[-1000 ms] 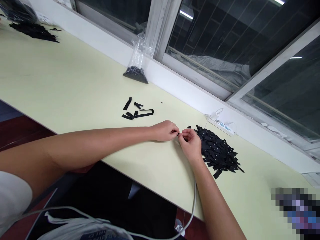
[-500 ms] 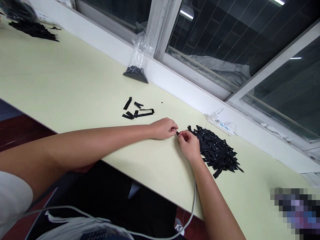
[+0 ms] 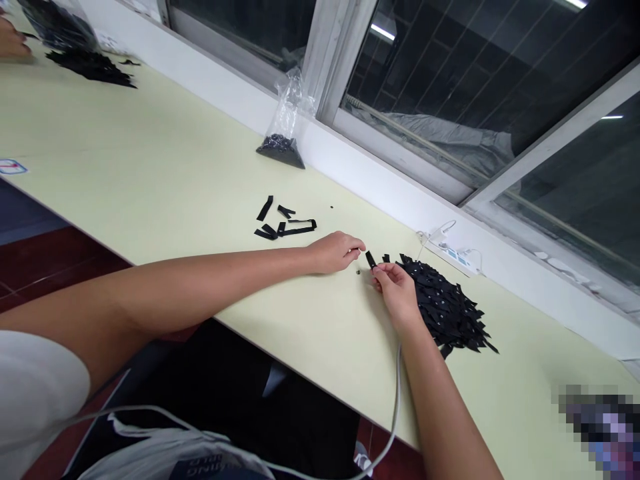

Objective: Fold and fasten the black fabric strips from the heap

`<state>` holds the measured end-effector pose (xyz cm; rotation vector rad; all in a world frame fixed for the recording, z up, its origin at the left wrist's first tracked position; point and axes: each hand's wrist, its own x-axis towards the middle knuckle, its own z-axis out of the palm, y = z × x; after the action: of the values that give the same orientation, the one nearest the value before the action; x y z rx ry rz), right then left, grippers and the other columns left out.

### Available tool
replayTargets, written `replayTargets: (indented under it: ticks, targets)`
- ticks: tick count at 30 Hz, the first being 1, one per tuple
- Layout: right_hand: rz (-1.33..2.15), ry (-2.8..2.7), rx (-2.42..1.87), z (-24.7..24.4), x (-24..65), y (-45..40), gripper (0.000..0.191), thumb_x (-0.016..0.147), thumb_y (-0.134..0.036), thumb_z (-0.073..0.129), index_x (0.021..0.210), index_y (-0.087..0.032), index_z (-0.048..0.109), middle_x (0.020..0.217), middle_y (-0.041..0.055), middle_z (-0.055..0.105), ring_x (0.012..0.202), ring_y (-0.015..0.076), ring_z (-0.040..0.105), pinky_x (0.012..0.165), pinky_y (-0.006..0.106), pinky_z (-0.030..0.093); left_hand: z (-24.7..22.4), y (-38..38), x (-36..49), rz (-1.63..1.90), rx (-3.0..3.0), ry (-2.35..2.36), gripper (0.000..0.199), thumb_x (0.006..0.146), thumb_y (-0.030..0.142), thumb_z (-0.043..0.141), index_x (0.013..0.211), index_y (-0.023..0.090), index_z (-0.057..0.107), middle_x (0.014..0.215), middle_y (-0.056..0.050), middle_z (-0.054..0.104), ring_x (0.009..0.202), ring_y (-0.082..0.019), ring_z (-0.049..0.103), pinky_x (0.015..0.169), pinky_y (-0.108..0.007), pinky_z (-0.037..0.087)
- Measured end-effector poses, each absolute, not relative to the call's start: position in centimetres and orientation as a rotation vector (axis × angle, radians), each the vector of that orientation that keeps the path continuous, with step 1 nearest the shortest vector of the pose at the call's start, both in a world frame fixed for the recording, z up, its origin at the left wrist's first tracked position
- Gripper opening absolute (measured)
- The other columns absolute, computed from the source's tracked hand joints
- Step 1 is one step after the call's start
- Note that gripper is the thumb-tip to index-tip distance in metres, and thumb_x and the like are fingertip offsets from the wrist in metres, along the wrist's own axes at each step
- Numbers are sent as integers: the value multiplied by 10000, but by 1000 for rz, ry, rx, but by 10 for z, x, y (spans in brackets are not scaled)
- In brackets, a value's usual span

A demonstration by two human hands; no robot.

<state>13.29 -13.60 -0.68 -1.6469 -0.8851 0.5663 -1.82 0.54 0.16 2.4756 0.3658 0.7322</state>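
My right hand [image 3: 395,287] pinches a short black fabric strip [image 3: 371,259], whose free end points up and to the left. Just left of it is my left hand [image 3: 336,252], its index finger stretched out and the thumb a little apart; I see nothing in it. A tiny dark piece [image 3: 358,272], too small to name, lies on the table between the two hands. Beside and partly behind my right hand spreads a heap of black strips [image 3: 450,307] with small shiny spots. Several loose black strips [image 3: 297,231] lie beyond my left forearm.
A clear bag of small dark pieces [image 3: 283,148] leans by the window ledge. A white power strip [image 3: 450,257] sits along the ledge. A grey cable [image 3: 399,387] hangs over the table edge. At far left are another dark pile [image 3: 93,67] and another person's hand [image 3: 13,41].
My hands have moved apart; the strip now stays in my right hand only. A tiny dark piece now shows on the table between them. The view has shifted slightly.
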Motion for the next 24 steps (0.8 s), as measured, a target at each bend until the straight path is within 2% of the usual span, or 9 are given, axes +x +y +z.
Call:
replayTargets:
  ticks: [4, 7, 14, 20, 24]
  targets:
    - [568, -859, -1637, -5, 134, -138, 294, 675, -464, 753, 806, -216, 663, 778, 16, 654, 662, 153, 579, 569, 264, 435, 5, 2, -20, 663, 2413, 382, 259, 979, 252, 474, 1172, 179, 631, 963, -59, 731, 787, -158, 637, 716, -283, 442]
    - [597, -844, -1622, -6, 135, -138, 288, 671, -449, 774, 803, -214, 672, 777, 9, 653, 689, 150, 588, 590, 259, 434, 8, 0, -21, 649, 2370, 322, 201, 960, 249, 514, 1120, 183, 616, 913, -36, 718, 709, -133, 600, 673, -268, 409]
    - [605, -847, -1617, -5, 135, -140, 313, 681, -450, 792, 847, -215, 672, 785, 0, 645, 692, 139, 567, 606, 257, 425, 14, -2, -21, 645, 2353, 111, 176, 920, 288, 603, 903, 162, 725, 856, -40, 729, 758, -136, 624, 712, -269, 430]
    - [598, -895, -1604, -3, 133, -139, 339, 670, -467, 797, 832, -201, 663, 781, 4, 642, 690, 138, 573, 607, 258, 438, 10, -3, -19, 666, 2337, 85, 194, 909, 166, 588, 1004, 171, 757, 952, -46, 765, 825, -137, 668, 774, -266, 468]
    - [571, -971, -1606, -5, 134, -139, 340, 692, -476, 785, 837, -193, 662, 765, 3, 641, 680, 133, 562, 617, 262, 437, 9, -3, -19, 663, 2371, 96, 190, 896, 143, 598, 976, 182, 766, 900, -29, 760, 771, -129, 654, 757, -273, 472]
